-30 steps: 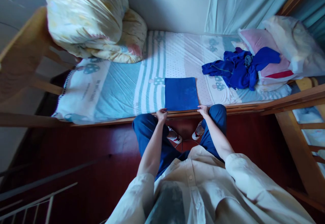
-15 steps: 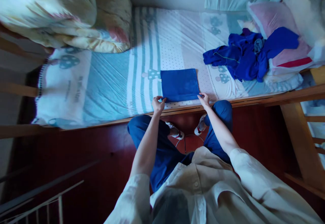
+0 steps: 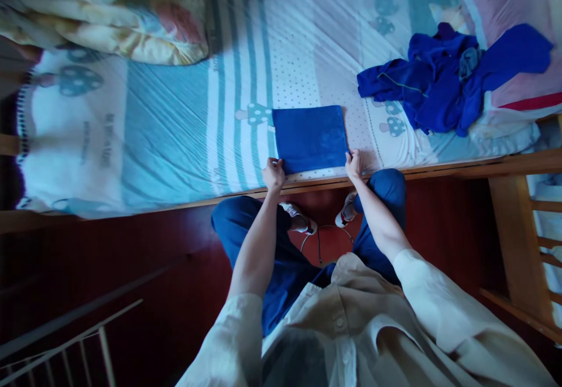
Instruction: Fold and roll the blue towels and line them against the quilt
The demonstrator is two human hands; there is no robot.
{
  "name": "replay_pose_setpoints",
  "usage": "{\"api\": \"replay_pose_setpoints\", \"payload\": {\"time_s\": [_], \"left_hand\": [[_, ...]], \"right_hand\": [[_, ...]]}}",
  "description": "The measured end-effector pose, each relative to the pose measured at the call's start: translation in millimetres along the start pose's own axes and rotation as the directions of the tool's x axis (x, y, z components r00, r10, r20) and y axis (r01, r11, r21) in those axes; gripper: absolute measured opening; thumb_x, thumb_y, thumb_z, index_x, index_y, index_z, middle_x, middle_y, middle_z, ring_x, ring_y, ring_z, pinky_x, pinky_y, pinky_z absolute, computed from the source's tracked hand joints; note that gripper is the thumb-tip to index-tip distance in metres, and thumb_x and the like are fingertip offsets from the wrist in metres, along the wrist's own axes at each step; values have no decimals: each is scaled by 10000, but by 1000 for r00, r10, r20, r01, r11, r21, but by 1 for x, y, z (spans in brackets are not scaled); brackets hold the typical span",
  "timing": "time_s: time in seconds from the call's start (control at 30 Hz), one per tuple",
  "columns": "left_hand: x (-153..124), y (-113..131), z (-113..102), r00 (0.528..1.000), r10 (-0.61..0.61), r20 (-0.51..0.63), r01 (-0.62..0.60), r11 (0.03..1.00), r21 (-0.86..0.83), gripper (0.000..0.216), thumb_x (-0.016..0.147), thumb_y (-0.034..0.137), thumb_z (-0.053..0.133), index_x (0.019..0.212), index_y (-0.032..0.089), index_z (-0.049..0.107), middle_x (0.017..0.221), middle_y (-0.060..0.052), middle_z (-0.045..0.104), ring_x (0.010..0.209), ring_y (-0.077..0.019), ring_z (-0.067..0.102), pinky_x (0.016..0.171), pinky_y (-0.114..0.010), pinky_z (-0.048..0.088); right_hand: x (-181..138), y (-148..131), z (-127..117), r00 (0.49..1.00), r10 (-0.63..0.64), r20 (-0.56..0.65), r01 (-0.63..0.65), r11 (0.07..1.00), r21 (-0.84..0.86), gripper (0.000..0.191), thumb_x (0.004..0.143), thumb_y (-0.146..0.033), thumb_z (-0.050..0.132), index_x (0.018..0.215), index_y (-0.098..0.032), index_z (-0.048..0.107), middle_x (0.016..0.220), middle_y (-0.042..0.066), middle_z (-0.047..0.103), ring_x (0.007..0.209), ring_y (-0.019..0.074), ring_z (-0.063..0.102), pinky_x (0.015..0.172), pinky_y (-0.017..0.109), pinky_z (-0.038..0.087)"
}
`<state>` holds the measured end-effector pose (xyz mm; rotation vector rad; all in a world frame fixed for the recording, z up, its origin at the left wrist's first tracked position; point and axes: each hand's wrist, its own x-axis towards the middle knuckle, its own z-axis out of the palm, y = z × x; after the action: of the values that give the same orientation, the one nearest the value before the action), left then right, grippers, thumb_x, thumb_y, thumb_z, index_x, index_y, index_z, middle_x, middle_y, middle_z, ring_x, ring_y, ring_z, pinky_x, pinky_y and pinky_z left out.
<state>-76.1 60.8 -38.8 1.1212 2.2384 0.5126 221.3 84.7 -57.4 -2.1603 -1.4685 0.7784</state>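
A blue cloth (image 3: 311, 139), folded into a flat rectangle, lies near the front edge of the bed. At its near left corner my left hand (image 3: 274, 174) has its fingers closed on the edge. My right hand (image 3: 353, 165) pinches the near right corner in the same way. The cloth looks smooth, with a small pale tag at its left side. Whether it is a garment, I cannot tell. To the right, a crumpled heap of bright blue clothing (image 3: 432, 85) lies on the bed, apart from both hands.
The bed has a patterned sheet (image 3: 167, 135) and a wooden side rail (image 3: 465, 170). A bulky quilt (image 3: 162, 30) sits at the back left, a pink pillow (image 3: 504, 9) at the back right. My knees are against the bedside. A metal rack (image 3: 103, 340) stands at lower left.
My view has moved in closer to the bed, so the cloth appears larger. Both hands remain at the cloth's near corners, and the right one sits slightly higher along its side.
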Motion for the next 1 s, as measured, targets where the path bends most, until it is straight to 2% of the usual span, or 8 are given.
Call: {"api": "replay_pose_setpoints", "payload": {"time_s": [0.13,0.33,0.43,0.6,1.0], "left_hand": [[-9,0,5,1000,18,-17,-17,996,93,315,1034,410,438,1125,197,651,997,-145,736,1012,-310,688,846,-356,457],[-16,-7,18,993,48,-108,-40,996,77,384,1060,395,372,1144,156,661,961,-148,727,971,-283,693,827,-340,446],[-15,-9,24,989,38,-146,-27,996,80,382,1059,387,379,1118,145,668,934,-144,729,942,-273,692,815,-338,442],[-15,-6,31,977,14,-214,9,994,108,352,1053,356,394,1078,139,671,927,-142,732,910,-254,691,796,-331,439],[-17,-4,22,987,41,-157,-22,993,120,381,1055,341,370,1144,121,667,953,-148,750,940,-258,705,818,-336,460]], "right_hand": [[-6,5,9,998,-40,-50,40,999,-12,329,1058,-422,429,1175,-174,611,976,124,724,1000,298,696,930,383,511],[-4,8,20,999,-6,-49,4,999,-32,444,1062,-457,359,1200,-137,634,1135,201,705,1136,349,660,954,409,503],[-4,5,23,998,27,-60,-34,993,-116,445,1073,-429,348,1217,-127,642,1152,206,700,1095,319,675,907,378,503],[-5,-1,26,992,-2,-127,-36,954,-296,394,1087,-364,363,1200,-120,650,1056,186,722,973,254,699,807,315,487],[-6,-12,18,992,30,-119,-58,969,-242,421,1084,-339,321,1197,-108,654,1047,211,727,966,284,718,794,338,514]]}}
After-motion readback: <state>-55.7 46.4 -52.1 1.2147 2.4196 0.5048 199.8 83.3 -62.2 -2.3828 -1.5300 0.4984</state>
